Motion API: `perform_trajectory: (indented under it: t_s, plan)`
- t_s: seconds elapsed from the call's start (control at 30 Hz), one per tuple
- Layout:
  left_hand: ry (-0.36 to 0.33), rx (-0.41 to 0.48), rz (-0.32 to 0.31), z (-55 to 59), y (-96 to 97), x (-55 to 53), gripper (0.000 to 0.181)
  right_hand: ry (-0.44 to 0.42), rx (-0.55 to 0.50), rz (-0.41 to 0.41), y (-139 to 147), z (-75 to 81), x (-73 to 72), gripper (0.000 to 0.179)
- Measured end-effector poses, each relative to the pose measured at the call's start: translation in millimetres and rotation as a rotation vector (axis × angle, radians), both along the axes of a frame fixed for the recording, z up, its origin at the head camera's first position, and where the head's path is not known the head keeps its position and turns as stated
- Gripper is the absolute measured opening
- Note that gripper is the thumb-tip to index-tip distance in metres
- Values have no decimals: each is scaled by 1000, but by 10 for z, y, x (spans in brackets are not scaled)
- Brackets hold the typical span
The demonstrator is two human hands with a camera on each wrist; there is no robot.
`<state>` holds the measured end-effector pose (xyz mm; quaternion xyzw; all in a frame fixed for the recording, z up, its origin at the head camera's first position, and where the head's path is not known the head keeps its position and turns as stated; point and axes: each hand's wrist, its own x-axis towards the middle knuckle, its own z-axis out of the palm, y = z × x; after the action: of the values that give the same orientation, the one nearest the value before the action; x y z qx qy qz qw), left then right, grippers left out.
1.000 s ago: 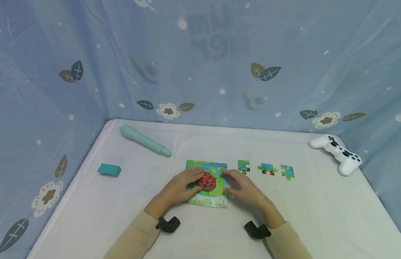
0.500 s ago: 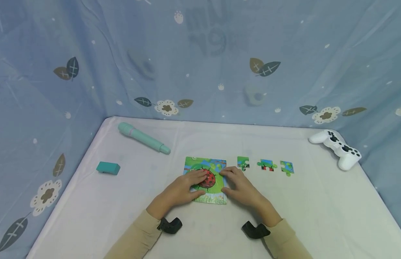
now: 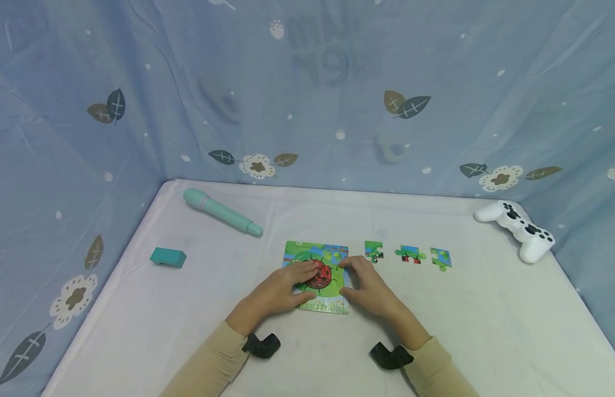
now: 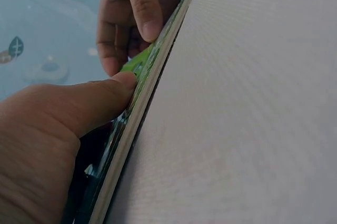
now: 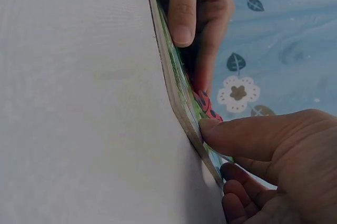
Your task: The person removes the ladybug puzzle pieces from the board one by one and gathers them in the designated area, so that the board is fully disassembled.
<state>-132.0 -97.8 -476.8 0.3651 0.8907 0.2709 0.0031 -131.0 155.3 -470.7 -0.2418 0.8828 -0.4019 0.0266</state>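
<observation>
- The puzzle (image 3: 333, 293) lies flat on the white table (image 3: 307, 366), in the middle, right in front of the person. It shows a red ladybug (image 3: 325, 277) with black dots, on green, with grass at the bottom.
- The left hand (image 3: 279, 290) rests on the puzzle with its fingers stretched out and the thumb apart.
- The right hand (image 3: 370, 285) touches the right edge, its fingers a little bent, finger and thumb spread.
- One second ago the left fingers covered less of the ladybug; now they lie further over it.
- Three small puzzle pieces (image 3: 410, 252) sit in a row to the right.
- A mint microphone (image 3: 223, 213) and teal block (image 3: 167, 257) lie left; a white game controller (image 3: 515, 228) lies far right.
- The left hand hides the puzzle's bottom left corner.
</observation>
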Motion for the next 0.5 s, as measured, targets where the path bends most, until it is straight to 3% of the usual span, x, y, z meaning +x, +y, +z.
perform_trajectory:
  t_s: [0.5]
  plan:
    - [6, 13, -1, -19, -1, -13, 58, 79, 7, -34, -1, -9, 10, 47]
